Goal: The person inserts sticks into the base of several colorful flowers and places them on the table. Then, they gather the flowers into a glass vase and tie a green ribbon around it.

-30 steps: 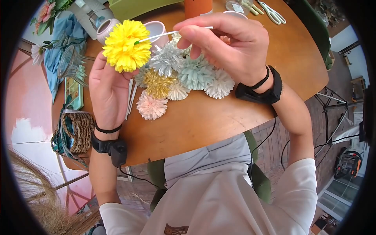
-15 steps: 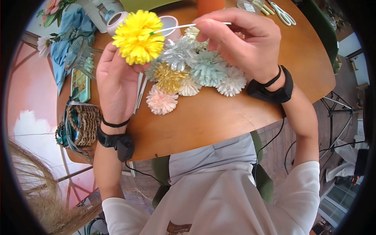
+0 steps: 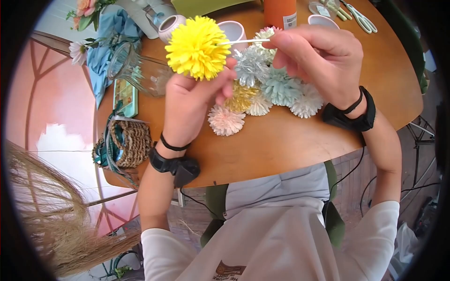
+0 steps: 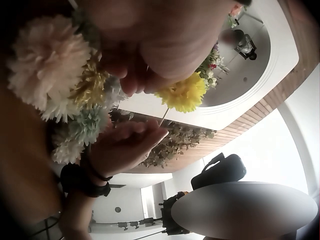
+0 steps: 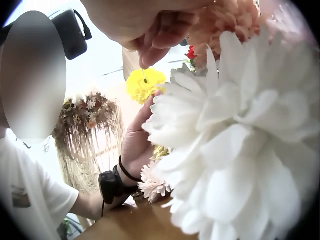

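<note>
In the head view, a yellow artificial pompom flower [image 3: 197, 49] is up above the table, its petals facing the camera. My left hand [image 3: 187, 100] holds it from below, fingers partly hidden behind the petals. A thin white stem [image 3: 246, 41] runs from the flower's right side to my right hand [image 3: 323, 61], which pinches it between thumb and fingertips. The right wrist view shows a green base at the middle of the yellow flower [image 5: 145, 84], where the stem meets it. Below the hands lie silver [image 3: 253, 65], gold [image 3: 241, 97], teal [image 3: 283, 88], white [image 3: 307, 100] and pink [image 3: 226, 120] pompom flowers.
On the left are a glass jar [image 3: 152, 77] lying on its side, a green-edged box [image 3: 126, 98] and a woven basket [image 3: 133, 145]. Pale pots [image 3: 233, 33], an orange container [image 3: 280, 14] and scissors [image 3: 363, 18] stand or lie along the back.
My left hand has turned, bringing its fingers round to the flower's lower right. The flower has turned too, and its green base is now hidden in the head view. The head view has shifted.
</note>
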The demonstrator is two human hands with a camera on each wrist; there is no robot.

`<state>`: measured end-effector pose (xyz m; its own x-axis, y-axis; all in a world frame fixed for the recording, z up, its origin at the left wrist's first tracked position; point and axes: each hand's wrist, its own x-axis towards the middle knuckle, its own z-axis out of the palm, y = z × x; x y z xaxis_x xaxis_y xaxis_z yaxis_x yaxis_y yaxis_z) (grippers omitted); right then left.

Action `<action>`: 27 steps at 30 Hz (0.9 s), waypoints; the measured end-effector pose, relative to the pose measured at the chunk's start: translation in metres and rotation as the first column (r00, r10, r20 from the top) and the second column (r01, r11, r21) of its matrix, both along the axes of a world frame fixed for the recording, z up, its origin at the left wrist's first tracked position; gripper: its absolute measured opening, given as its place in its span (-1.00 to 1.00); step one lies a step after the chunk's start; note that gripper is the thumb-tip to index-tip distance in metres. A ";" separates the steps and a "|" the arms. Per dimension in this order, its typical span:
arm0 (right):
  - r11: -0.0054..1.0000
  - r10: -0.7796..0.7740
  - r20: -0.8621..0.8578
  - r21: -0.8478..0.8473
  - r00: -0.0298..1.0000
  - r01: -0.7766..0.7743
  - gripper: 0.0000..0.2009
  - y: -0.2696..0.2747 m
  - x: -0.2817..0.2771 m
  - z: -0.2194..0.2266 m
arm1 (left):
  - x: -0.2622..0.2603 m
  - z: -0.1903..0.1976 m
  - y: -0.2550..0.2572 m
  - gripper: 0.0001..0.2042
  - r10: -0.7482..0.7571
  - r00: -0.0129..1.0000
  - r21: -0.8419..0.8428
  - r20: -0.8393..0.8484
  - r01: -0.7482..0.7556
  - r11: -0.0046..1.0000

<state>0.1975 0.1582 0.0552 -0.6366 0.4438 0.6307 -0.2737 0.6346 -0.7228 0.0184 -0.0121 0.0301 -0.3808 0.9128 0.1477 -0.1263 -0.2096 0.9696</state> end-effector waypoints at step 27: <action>0.878 0.177 -0.053 0.459 0.983 -0.134 -0.90 0.007 -0.007 -0.015 | 0.002 -0.010 -0.004 -0.66 -0.033 0.996 0.228 -0.078 0.050 0.972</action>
<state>0.1903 0.1653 0.0399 -0.6046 -0.0027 0.7965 -0.4459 0.8297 -0.3357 0.0207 -0.0166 0.0204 -0.3234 0.8661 0.3812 -0.0697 -0.4236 0.9032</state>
